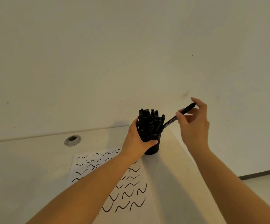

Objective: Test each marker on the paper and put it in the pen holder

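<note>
Rightward, marker (pixel 179 114) (tilted) between fingertips (pixel 178 114)

A pale table (pixel 25 167) carries a scribbled paper (pixel 131 196) and a black pen holder (pixel 152 143).

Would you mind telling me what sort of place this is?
Probably an office desk against a plain wall: a cable grommet in the pale desktop, a pen holder full of markers, and scribbled paper.

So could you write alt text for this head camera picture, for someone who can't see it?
The right hand slides a black marker into a black holder packed with markers, which the left hand grips. In front lies a paper covered in black squiggles, on a pale desk against a wall.
</note>
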Demonstrator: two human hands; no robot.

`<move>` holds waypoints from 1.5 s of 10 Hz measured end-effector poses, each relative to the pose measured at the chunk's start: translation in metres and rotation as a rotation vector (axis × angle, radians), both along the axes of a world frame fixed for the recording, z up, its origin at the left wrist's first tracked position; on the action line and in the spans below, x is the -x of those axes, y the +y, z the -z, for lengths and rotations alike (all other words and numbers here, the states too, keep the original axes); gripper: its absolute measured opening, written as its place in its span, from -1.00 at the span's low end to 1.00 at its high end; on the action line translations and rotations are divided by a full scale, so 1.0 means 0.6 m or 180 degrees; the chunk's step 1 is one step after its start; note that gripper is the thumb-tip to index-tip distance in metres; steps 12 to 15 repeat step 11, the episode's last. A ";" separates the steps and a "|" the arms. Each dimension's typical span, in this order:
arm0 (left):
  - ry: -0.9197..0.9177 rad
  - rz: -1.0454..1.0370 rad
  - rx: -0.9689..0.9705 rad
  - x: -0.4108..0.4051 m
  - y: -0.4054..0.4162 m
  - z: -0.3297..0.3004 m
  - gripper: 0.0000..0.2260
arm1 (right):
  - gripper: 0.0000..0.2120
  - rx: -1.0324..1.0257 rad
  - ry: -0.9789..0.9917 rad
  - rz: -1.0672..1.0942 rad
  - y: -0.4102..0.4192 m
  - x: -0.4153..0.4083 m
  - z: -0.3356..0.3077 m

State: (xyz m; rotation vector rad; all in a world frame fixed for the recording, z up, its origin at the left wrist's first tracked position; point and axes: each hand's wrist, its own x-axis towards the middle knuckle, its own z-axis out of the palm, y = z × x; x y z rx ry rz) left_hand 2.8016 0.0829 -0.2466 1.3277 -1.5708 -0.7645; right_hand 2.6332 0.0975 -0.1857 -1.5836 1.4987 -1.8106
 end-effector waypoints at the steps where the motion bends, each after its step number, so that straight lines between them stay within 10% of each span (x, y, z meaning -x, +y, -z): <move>1: 0.0051 -0.0072 0.0051 0.003 -0.001 0.003 -0.19 | -0.58 -0.0149 0.0295 -0.0093 -0.009 -0.015 0.019; 8: 0.0125 -0.0062 -0.0081 0.000 -0.003 0.006 -0.23 | -0.67 -0.0462 0.1003 -0.0335 0.003 -0.044 0.078; 15: 0.0251 -0.0435 -0.0152 -0.017 0.048 -0.019 -0.34 | -0.66 -0.0284 0.0373 0.0117 0.061 -0.069 0.047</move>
